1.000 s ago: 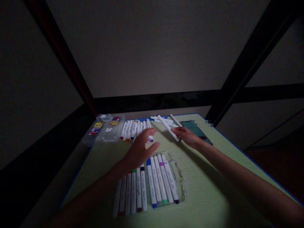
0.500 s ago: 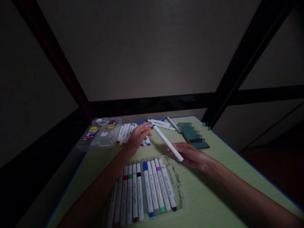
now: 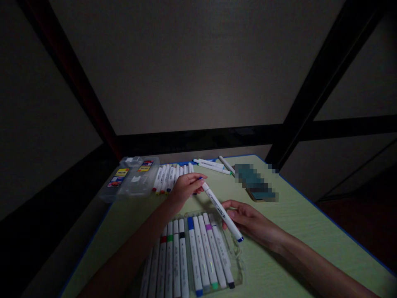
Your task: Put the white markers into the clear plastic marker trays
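Observation:
A white marker (image 3: 221, 209) with dark blue ends slants in the air between my hands, printed side up. My left hand (image 3: 185, 189) pinches its upper left end between thumb and fingers. Around its lower half, the fingers and thumb of my right hand (image 3: 246, 219) are closed. Below lies a clear plastic tray (image 3: 238, 265) with white markers (image 3: 192, 256) side by side in two groups; my left forearm hides part of the left group. Behind my left hand a row of white markers (image 3: 169, 176) with coloured tips lies on the table.
An open clear plastic case (image 3: 141, 180) with labels sits at the table's far left. Several loose markers (image 3: 212, 165) lie near the back edge. A phone (image 3: 256, 184), partly pixelated, is at the right. The green table (image 3: 297, 223) has a blue edge; a wall stands behind.
My right hand has brought the marker nearer and turned it so its print shows. My left hand has moved from open, off the marker, to pinching its upper end.

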The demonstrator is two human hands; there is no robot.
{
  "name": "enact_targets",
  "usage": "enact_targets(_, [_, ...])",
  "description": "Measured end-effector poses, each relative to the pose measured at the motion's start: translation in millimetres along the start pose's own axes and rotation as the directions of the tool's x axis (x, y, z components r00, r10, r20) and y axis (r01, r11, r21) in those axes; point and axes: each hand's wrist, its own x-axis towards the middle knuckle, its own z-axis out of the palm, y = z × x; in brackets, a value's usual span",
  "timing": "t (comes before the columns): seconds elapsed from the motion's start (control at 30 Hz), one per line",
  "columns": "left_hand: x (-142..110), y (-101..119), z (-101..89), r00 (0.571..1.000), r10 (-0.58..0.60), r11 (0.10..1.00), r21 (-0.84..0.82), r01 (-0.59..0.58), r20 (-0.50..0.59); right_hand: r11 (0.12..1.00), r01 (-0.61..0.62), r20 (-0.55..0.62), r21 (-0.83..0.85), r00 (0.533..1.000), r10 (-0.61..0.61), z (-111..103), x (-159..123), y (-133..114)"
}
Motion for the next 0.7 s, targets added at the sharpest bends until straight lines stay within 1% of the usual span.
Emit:
enact_targets(0.07, [-0.5, -0.5, 0.7, 1.0, 0.001, 1.0, -0.006, -0.001, -0.008, 0.991, 0.109, 0.049, -0.084, 0.993, -0.105, 0.4, -5.5, 2.0])
enact_targets(0.17, [-1.5, -1.1, 1.4, 1.0, -0.003, 1.0, -0.008, 0.002, -0.022, 0.947, 0.264, 0.161, -0.182, 0.958, -0.236, -2.2, -14.0, 8.4])
enact_targets(0.23, [-2.1, -2.1, 1.9, 1.0, -0.018, 0.999, -0.027, 0.017, -0.021, 0.882, 0.374, 0.213, -0.287, 0.923, -0.322, -5.2, -18.4, 13.0])
enact_targets(0.27, [-2.3, -2.7, 2.2, 0.999, -0.028, 0.999, -0.039, 0.027, -0.015, 0.826, 0.434, 0.231, -0.359, 0.899, -0.373, -6.4, -20.0, 14.5])
enact_targets(0.3, [-2.6, -3.5, 2.7, 0.999, -0.038, 0.998, -0.047, 0.037, -0.006, 0.752, 0.492, 0.255, -0.439, 0.871, -0.421, -7.2, -21.3, 15.3])
enact_targets(0.33, [-2.9, -4.3, 3.3, 0.999, -0.047, 0.998, -0.048, 0.047, 0.005, 0.659, 0.546, 0.29, -0.518, 0.836, -0.466, -7.6, -22.2, 15.4])
enact_targets(0.4, [-3.8, -6.0, 4.8, 0.998, -0.056, 0.998, -0.027, 0.057, 0.023, 0.442, 0.633, 0.391, -0.635, 0.757, -0.524, -6.5, -23.6, 13.8])
enact_targets(0.5, [-6.2, -8.8, 7.4, 0.998, -0.043, 0.999, 0.031, 0.042, 0.041, 0.104, 0.703, 0.538, -0.704, 0.623, -0.567, -2.3, -25.3, 11.5])
enact_targets(0.57, [-7.8, -11.9, 9.1, 0.998, -0.028, 0.998, 0.06, 0.025, 0.054, -0.089, 0.707, 0.619, -0.702, 0.543, -0.568, 0.7, -26.4, 12.1])
enact_targets(0.6, [-8.3, -14.1, 9.9, 0.998, -0.022, 0.997, 0.07, 0.018, 0.064, -0.159, 0.705, 0.651, -0.691, 0.511, -0.561, 1.9, -26.9, 13.0])
enact_targets(0.63, [-8.7, -16.8, 10.7, 0.997, -0.02, 0.997, 0.078, 0.015, 0.074, -0.207, 0.707, 0.676, -0.676, 0.484, -0.555, 3.0, -27.4, 14.0])
enact_targets(0.7, [-8.8, -23.2, 12.5, 0.995, -0.029, 0.995, 0.099, 0.019, 0.1, -0.246, 0.718, 0.702, -0.651, 0.446, -0.555, 4.6, -28.3, 15.9])
